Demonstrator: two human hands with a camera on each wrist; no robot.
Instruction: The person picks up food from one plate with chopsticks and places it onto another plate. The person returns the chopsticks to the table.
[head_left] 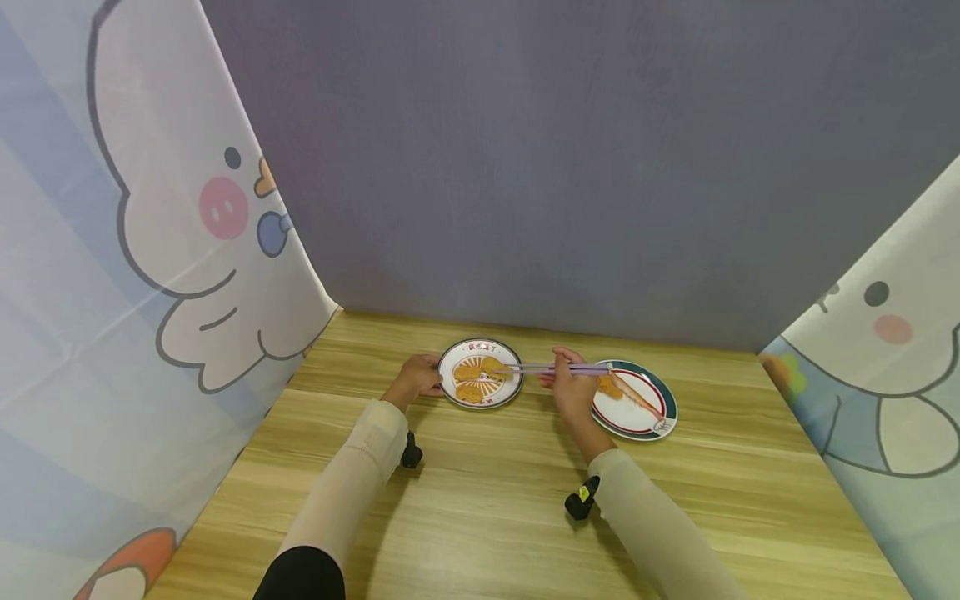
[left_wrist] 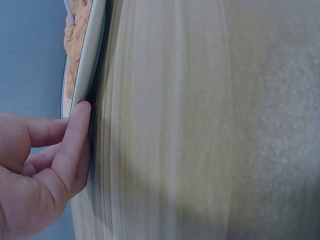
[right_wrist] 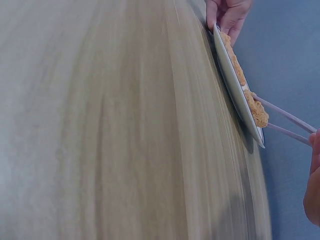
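Note:
My left hand (head_left: 418, 375) pinches the left rim of a small white patterned plate (head_left: 447, 367), thumb and fingers at its edge in the left wrist view. Several golden, breaded fried pieces (head_left: 470, 392) lie on this plate. Purple chopsticks (head_left: 592, 369) are held in my right hand (head_left: 573, 393), reaching leftward over the plate. Their tips meet the fried piece (right_wrist: 257, 111) nearest that hand; whether they grip it firmly I cannot tell. Under and beside my right hand is a second, green-rimmed plate (head_left: 624, 417), bearing a shrimp-like piece (head_left: 641, 397) and a breaded piece (head_left: 609, 386).
Both plates stand on a wood-grain table (head_left: 480, 492), towards its back edge. Behind it rises a plain grey backdrop (head_left: 525, 167). Cartoon-printed cloths (head_left: 150, 333) hang along the left and right sides.

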